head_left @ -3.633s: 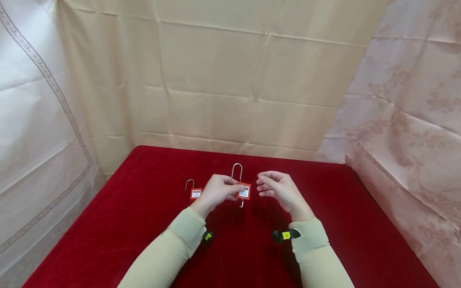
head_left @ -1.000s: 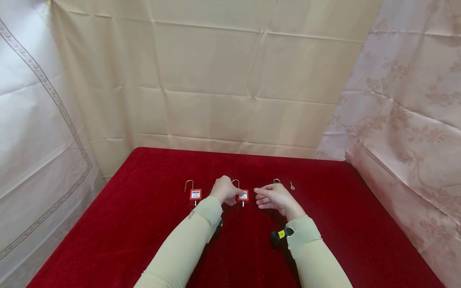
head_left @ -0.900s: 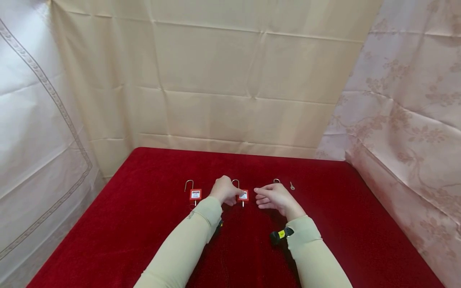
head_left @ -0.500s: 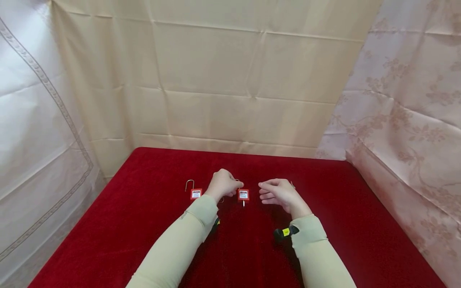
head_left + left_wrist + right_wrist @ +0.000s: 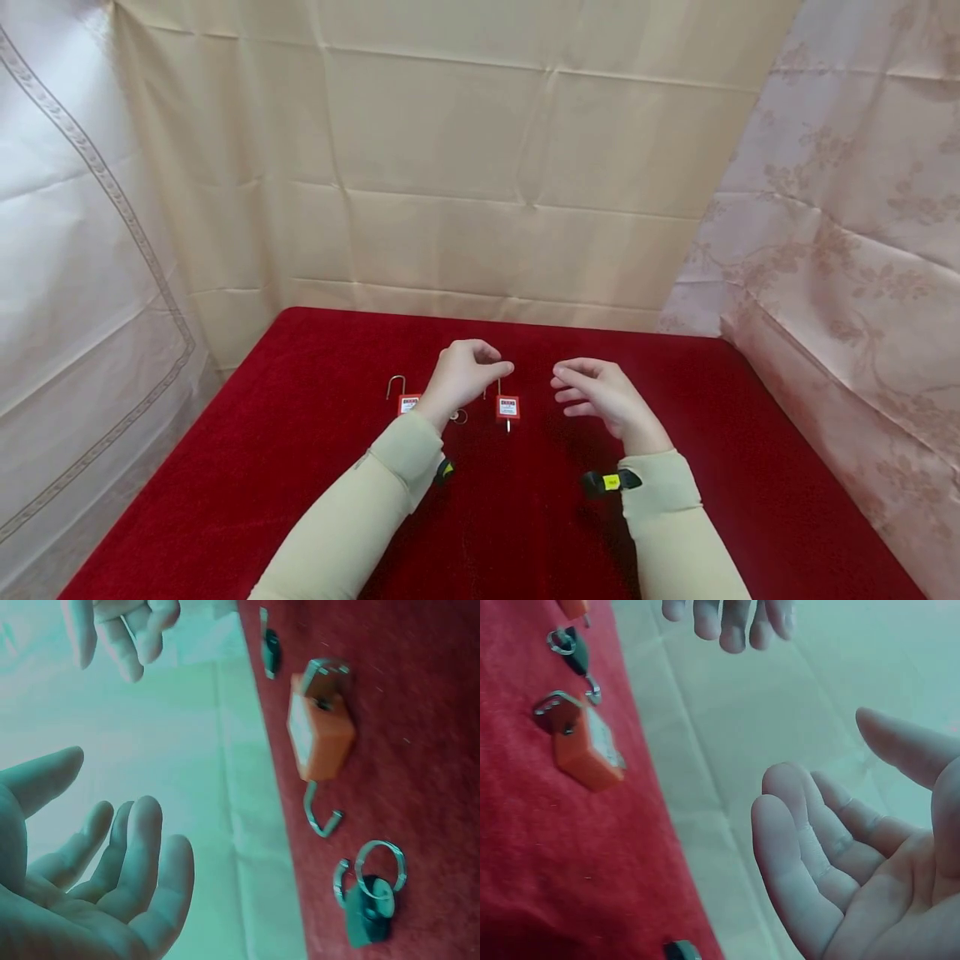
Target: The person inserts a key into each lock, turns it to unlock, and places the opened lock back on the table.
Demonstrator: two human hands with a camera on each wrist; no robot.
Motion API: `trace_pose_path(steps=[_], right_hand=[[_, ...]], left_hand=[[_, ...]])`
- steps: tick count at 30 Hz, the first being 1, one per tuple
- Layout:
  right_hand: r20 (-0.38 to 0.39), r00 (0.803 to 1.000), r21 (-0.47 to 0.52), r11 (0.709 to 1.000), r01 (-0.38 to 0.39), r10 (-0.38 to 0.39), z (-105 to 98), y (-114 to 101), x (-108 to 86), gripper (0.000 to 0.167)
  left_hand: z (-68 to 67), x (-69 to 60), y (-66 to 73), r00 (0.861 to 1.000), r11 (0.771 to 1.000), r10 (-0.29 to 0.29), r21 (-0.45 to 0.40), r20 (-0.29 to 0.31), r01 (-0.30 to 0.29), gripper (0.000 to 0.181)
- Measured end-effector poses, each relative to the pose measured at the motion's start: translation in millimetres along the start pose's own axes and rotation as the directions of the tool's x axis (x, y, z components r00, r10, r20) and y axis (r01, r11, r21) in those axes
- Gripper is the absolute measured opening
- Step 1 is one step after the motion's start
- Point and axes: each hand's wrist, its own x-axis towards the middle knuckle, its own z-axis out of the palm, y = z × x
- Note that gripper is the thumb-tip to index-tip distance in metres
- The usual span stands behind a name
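A red padlock [image 5: 507, 407] with a white label lies mid-table, its shackle raised and unlatched, a key in its bottom. Above and left of it hovers my left hand [image 5: 467, 375], fingers loosely bent, holding nothing in the left wrist view. To the right my right hand [image 5: 603, 396] hangs in the air, palm inward, fingers relaxed and bare. Left of my left hand lies a second red padlock [image 5: 409, 403], partly hidden by it. A small dark padlock [image 5: 367, 915] with a ringed key sits between the red ones, mostly covered in the head view.
Another small dark padlock [image 5: 682, 951] lies toward the right, behind my right hand in the head view. The red cloth-covered table [image 5: 225, 467] ends before a beige curtain [image 5: 435, 167]. Patterned drapes [image 5: 862, 217] hang at the right side.
Earlier my left hand held up the red padlock and then laid it on the table. Now it has let go and risen off it. My right hand has shifted right and up.
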Motion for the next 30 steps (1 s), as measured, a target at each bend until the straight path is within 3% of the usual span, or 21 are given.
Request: trace_pose_path(steps=[5,12,20,30], right_hand=[[-0.014,0.995,-0.060,0.994,0.095,-0.096,-6.2,-7.6,-7.5,0.047],[0.010,0.981,-0.136,0.972,0.194,-0.195,-8.8,-18.3,-18.0,0.043],[0.029,0.974,-0.136,0.964,0.228,-0.226,-5.1,-20.9,-19.7,0.041],[-0.028,0.973,-0.146,0.964,0.222,-0.228,-10.0,-24.7,-21.0,0.039]], left_hand=[[-2.1,-9.0,9.0,0.997,0.997,0.070,-0.041,-0.032,-0.072,0.025],[-4.3,-25.1,13.6,0.993,0.988,0.100,-0.111,-0.069,-0.107,0.024],[-4.0,-39.4,10.3,0.990,0.972,0.117,-0.194,-0.078,-0.131,0.022],[0.3,-42.0,12.9,0.988,0.970,0.136,-0.194,-0.071,-0.148,0.020]])
